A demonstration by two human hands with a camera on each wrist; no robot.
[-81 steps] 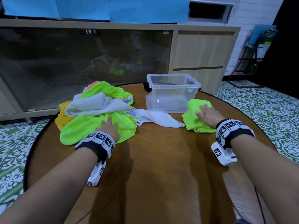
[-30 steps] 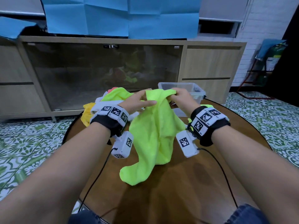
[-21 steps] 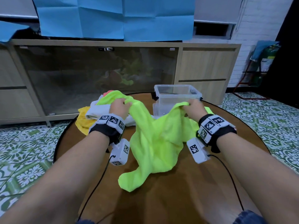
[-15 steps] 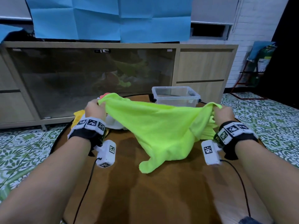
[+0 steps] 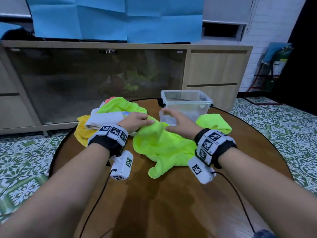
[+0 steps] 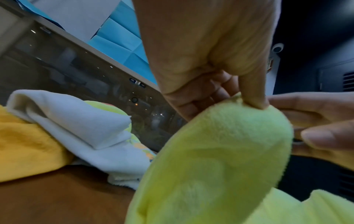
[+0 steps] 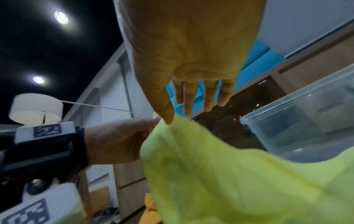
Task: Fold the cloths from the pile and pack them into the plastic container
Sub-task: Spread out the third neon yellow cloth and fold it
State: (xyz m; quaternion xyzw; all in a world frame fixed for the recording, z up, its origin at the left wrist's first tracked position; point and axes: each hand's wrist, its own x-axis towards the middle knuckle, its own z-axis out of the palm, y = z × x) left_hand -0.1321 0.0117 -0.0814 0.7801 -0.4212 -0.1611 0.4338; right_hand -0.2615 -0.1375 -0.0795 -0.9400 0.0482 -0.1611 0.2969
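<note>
Neon-green cloth [image 5: 164, 148] unfolded, pinched at top edge by left hand [image 5: 135, 121]; right hand [image 5: 178, 124] released, fingers straight. Plastic container [image 5: 187, 107] apparently unfilled. Pile [image 5: 109, 115] pending; one folded cloth [image 5: 214, 122] beside container.

left hand [image 5: 137, 121] pinches a neon cloth [image 5: 161, 148] on the round table [image 5: 154, 203], right hand [image 5: 180, 124] just beside it.
</note>
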